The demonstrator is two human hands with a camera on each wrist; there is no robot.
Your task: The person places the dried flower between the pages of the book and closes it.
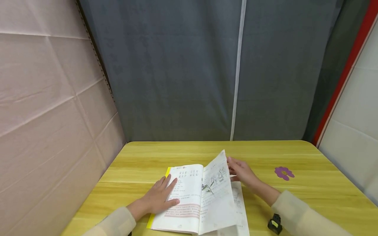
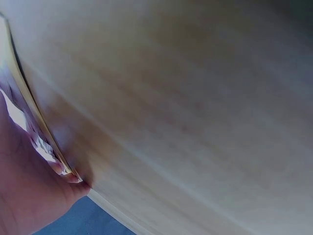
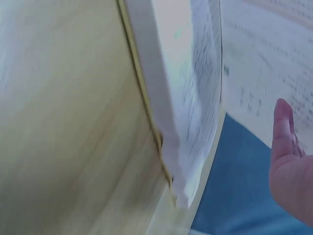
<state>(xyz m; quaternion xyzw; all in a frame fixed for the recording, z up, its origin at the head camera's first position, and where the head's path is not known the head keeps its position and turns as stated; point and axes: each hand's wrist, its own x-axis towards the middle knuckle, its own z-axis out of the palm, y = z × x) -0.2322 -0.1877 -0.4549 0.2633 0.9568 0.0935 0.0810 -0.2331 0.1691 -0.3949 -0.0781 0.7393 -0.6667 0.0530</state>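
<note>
An open book (image 1: 184, 196) with a yellow cover edge lies on the wooden table. My left hand (image 1: 157, 196) rests on its left page with the fingers spread, thumb over the printed text. One right-hand leaf (image 1: 218, 196), printed with plant drawings, stands lifted at a slant above the page below. At that leaf's outer edge is my right hand (image 1: 242, 172), some fingertips hidden behind the paper. In the right wrist view, the right hand (image 3: 293, 171) shows fairly straight fingers beside the raised leaf (image 3: 254, 63). The left wrist view catches only part of the left hand (image 2: 34, 181) at the book's edge.
A purple flower-shaped piece (image 1: 284, 173) lies on the table (image 1: 183, 152) to the right of the right hand. A small black device (image 1: 275, 224) sits at the right wrist. Grey curtain (image 1: 177, 72) hangs behind the table, with pale fabric walls at both sides.
</note>
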